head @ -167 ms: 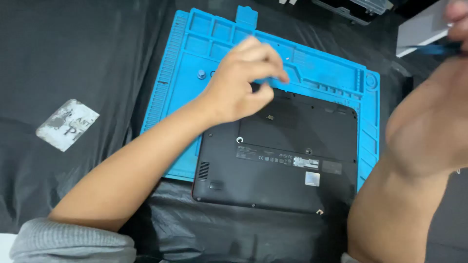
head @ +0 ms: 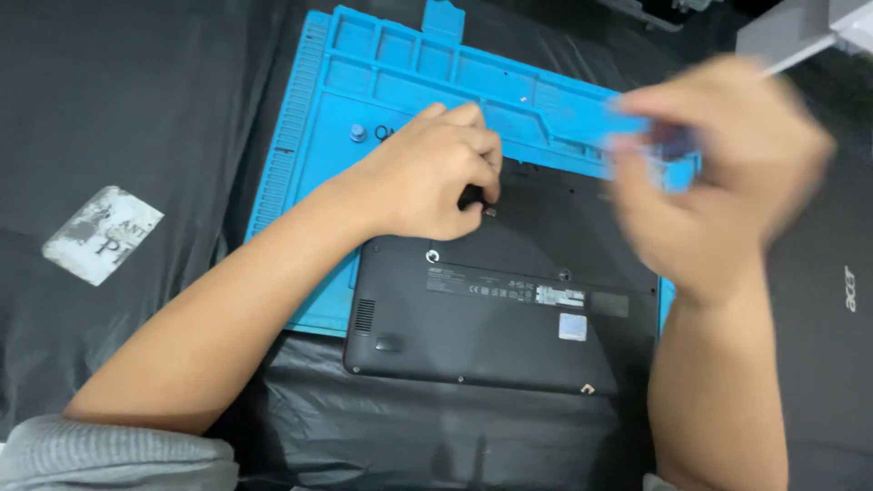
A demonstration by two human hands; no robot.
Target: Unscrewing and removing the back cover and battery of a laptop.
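Your desk (head: 127, 109) is covered w/ black sheeting, dim all round. Biggest thing on it is the blue repair mat (head: 314, 136), running from the desk's top centre down toward the middle, w/ small tray pockets along its far edge. On the mat's right half lies the black laptop (head: 509, 336), underside up, its near edge hanging off the mat onto the sheeting. A second dark device (head: 832, 300) sits at the desk's right edge.

Your left hand (head: 427, 177) rests on the laptop's far-left corner, fingers curled in, thumb and forefinger pinched on a small dark part (head: 473, 195); can't tell what it is. Your right hand (head: 718, 168) hovers above the laptop's far-right corner, motion-blurred, fingers closed round something thin & blue (head: 641, 150), prob. a tool, but too smeared to say.

Risks, as I judge them: that pinched part is tiny, so a slip drops it onto black sheeting where you'd likely lose it. The fast right hand could jab the case or knock loose bits off the mat.

Labels: a long white-and-grey sticker strip (head: 527, 293) across the laptop's middle, a small pale square sticker (head: 573, 325) just below it to the right, a round white mark (head: 434, 256) near its left. A worn, torn white label (head: 102, 234) is stuck to the sheeting by the desk's left edge.
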